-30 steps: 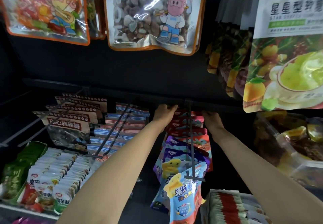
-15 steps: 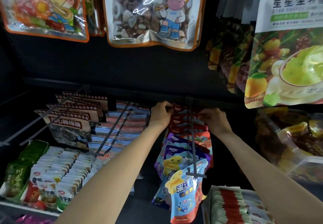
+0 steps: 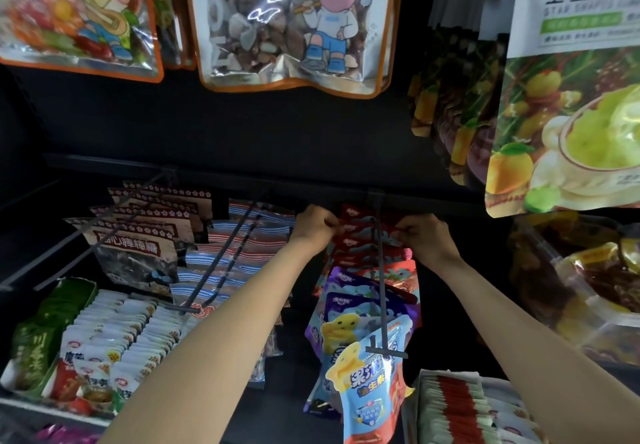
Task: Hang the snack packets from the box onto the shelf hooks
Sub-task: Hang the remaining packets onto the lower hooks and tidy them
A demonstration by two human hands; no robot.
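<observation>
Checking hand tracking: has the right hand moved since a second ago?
Yes. The right hand has come forward along the hook rod, away from the back rail, toward the camera.

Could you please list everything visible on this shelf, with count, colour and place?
red packets: several, red, back of the centre hook, gripped at both sides
purple packets: a few, purple, mid hook
blue packet: one at front, light blue and yellow, hook tip
hook: one, dark, centre
striped packets: many, blue and red stripes, left of centre
brown packets: several, brown, far left
sachets: many, white, lower-left tray
clear bags: two fronts seen, orange-edged, top
fruit bags: several, white and green, top right
left hand: pinching the red packets
right hand: pinching the red packets
</observation>
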